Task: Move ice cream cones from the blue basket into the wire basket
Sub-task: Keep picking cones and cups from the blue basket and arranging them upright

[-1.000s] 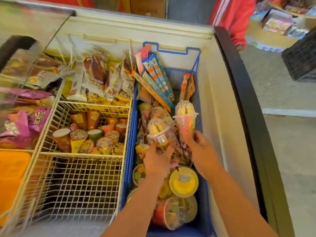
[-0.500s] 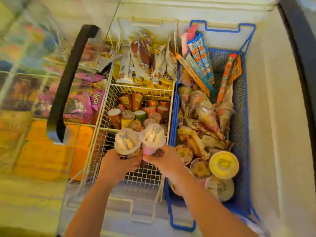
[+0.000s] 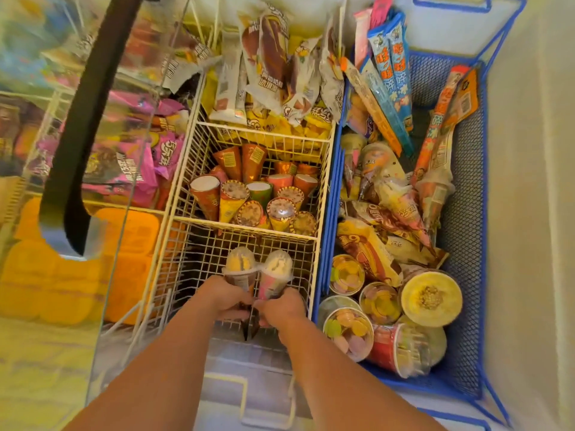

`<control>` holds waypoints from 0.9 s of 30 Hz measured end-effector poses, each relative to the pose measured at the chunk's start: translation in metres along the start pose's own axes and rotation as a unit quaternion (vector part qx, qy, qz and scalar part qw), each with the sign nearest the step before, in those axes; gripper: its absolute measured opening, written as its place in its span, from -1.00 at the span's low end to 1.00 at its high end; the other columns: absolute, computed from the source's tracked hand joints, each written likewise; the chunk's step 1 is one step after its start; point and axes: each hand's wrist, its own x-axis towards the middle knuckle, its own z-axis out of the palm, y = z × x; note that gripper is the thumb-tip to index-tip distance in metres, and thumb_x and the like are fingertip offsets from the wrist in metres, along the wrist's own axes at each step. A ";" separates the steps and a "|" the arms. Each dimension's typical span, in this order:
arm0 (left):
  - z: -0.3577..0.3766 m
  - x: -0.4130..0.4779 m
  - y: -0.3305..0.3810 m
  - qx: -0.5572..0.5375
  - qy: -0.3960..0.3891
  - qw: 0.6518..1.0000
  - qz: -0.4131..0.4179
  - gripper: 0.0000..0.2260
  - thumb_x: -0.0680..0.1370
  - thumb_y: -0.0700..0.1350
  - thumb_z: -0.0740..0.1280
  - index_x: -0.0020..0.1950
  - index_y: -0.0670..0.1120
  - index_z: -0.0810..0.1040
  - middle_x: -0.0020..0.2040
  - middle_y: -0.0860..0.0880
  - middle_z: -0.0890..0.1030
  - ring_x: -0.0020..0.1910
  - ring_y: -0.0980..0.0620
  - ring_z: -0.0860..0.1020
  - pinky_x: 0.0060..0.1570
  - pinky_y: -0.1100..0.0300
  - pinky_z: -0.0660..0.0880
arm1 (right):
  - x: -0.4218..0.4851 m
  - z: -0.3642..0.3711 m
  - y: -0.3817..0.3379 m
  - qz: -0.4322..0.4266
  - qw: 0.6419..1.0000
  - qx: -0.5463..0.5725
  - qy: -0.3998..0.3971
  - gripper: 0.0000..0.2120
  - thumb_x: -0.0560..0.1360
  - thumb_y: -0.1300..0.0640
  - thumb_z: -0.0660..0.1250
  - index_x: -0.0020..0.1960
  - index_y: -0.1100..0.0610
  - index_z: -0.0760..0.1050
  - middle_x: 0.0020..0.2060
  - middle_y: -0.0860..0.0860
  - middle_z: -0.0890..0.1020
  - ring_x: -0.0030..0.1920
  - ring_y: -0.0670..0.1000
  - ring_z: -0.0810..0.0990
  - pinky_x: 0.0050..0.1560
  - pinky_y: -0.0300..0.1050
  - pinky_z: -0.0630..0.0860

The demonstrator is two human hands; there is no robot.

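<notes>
My left hand (image 3: 224, 297) grips a dome-lidded ice cream cone with a dark wrapper (image 3: 239, 269). Beside it my right hand (image 3: 284, 307) grips a second domed cone with a pink wrapper (image 3: 275, 275). Both cones stand upright, touching each other, inside the near compartment of the white wire basket (image 3: 311, 265). The middle compartment behind them holds several wrapped cones (image 3: 252, 194). To the right, the blue basket (image 3: 466, 231) holds more wrapped cones (image 3: 401, 200), tubs and long bars.
A sliding glass lid with a black handle (image 3: 77, 144) covers the freezer's left side, over pink packets and orange tubs. Wrapped bars (image 3: 273, 66) fill the wire basket's far compartment. Round lidded tubs (image 3: 431, 298) lie at the blue basket's near end. The freezer's white wall rises on the right.
Both hands carried the two domed cones from above the blue basket leftward and lowered them into the wire basket's near compartment. The view has tilted further down.
</notes>
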 end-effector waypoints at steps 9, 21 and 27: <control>0.022 0.047 0.008 -0.005 0.001 1.000 -0.021 -0.64 0.35 -0.41 0.52 0.10 -0.24 0.58 0.04 -0.25 0.65 -0.13 -0.18 0.71 -0.19 0.04 0.69 | 0.046 0.004 -0.004 0.037 0.996 -0.068 0.050 -0.57 0.47 0.12 0.44 0.26 0.23 0.42 0.22 0.20 0.54 0.18 0.23 0.58 0.12 0.09 0.60; 0.031 0.036 0.026 0.181 -0.003 0.983 0.016 -0.65 0.41 -0.34 0.48 0.17 -0.20 0.55 0.12 -0.22 0.60 -0.09 -0.18 0.65 -0.10 -0.10 0.67 | 0.038 0.003 -0.010 0.040 0.995 -0.065 0.070 -0.56 0.52 0.17 0.34 0.36 0.21 0.38 0.34 0.15 0.50 0.33 0.16 0.49 0.27 -0.08 0.45; 0.028 -0.044 0.084 0.493 -0.030 0.869 0.012 -0.79 0.58 -0.11 0.30 0.06 -0.23 0.62 0.00 -0.19 0.71 -0.13 -0.10 0.72 -0.05 0.06 0.66 | -0.032 -0.017 -0.036 -0.103 0.984 -0.141 -0.040 -0.67 0.53 0.17 0.25 0.27 0.21 0.47 0.15 0.18 0.59 0.16 0.17 0.56 0.04 -0.10 0.47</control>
